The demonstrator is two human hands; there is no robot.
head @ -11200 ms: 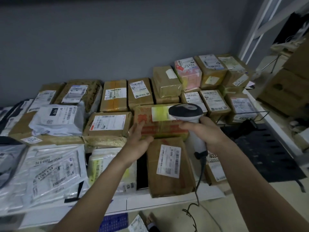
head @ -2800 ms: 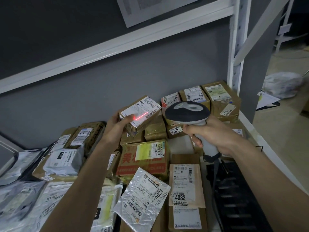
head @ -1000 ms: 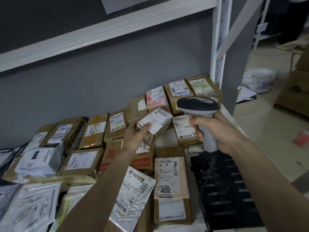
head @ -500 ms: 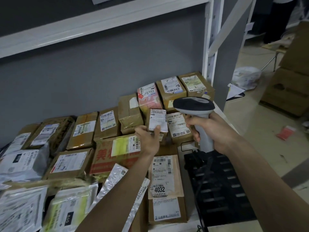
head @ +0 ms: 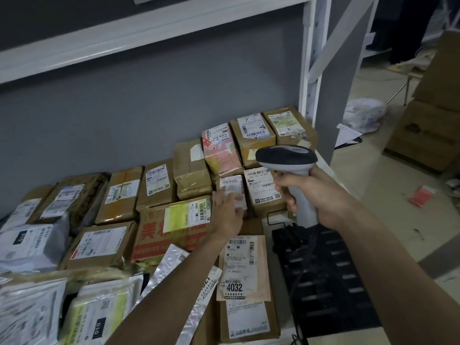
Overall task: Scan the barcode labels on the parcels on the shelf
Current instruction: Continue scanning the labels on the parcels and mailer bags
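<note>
Among parcels: two hands, one scanner

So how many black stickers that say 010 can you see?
2. One is on the grey bag at the far left, one on the yellowish bag near the bottom edge. Others may be hidden under parcels.

Grey wall, pale floor

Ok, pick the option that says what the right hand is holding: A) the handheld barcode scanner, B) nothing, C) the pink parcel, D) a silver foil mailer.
A: the right hand is wrapped round the grip of the barcode scanner, while the left hand rests on a small brown parcel on the shelf.
</note>
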